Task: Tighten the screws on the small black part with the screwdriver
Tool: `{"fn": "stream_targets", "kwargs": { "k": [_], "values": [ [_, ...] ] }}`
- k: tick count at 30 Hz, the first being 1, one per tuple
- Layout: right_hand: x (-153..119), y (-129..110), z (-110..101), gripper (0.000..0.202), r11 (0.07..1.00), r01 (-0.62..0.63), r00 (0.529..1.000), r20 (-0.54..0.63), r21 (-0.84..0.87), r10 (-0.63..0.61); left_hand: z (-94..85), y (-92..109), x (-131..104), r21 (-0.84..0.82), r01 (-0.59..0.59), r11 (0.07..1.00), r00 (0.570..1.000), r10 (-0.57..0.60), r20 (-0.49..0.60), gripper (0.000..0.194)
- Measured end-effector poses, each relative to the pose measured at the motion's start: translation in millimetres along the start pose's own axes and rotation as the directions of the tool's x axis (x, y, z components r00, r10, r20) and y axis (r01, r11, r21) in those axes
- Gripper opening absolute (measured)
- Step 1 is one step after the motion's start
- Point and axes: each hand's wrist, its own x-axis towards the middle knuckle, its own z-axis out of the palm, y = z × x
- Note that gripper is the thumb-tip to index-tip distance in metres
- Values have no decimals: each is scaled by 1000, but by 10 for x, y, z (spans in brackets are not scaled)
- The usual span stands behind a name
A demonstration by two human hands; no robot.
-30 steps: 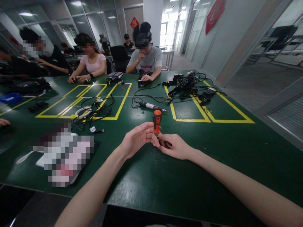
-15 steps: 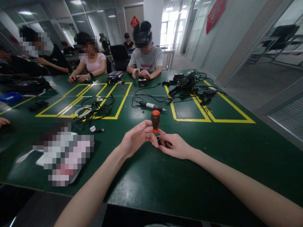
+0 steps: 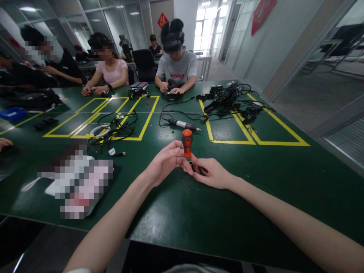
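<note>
A screwdriver (image 3: 187, 143) with an orange and dark handle stands upright between my hands, tip down. My left hand (image 3: 167, 161) has its thumb and index finger at the handle, while its lower fingers curl beside the shaft. My right hand (image 3: 212, 172) pinches a small dark part (image 3: 190, 163) at the foot of the screwdriver, close above the green table (image 3: 227, 220). Fingers cover most of this part, so its kind does not show. The screwdriver's tip is also hidden.
Beyond my hands lies a pen-shaped electric tool (image 3: 183, 124) with a cord. Cable tangles lie on the left (image 3: 119, 129) and right (image 3: 224, 98). A blurred pale pink item (image 3: 91, 185) is near my left forearm. Several people sit around the table.
The screwdriver handle has turned, now showing a different side with a dark slot. Both hands stay close around it. Across the table, a co-worker's hands have shifted over a dark object.
</note>
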Motion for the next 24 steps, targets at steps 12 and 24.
{"fn": "stream_targets", "kwargs": {
  "k": [12,24],
  "values": [
    [-4,2,-5,11,1000,-12,1000,17,-5,12,3,-1,-9,47,-4,999,1000,3,31,37],
    [-1,-1,-1,10,1000,-9,1000,-4,-3,9,0,10,-7,42,10,999,999,-11,36,43]
  ]
}}
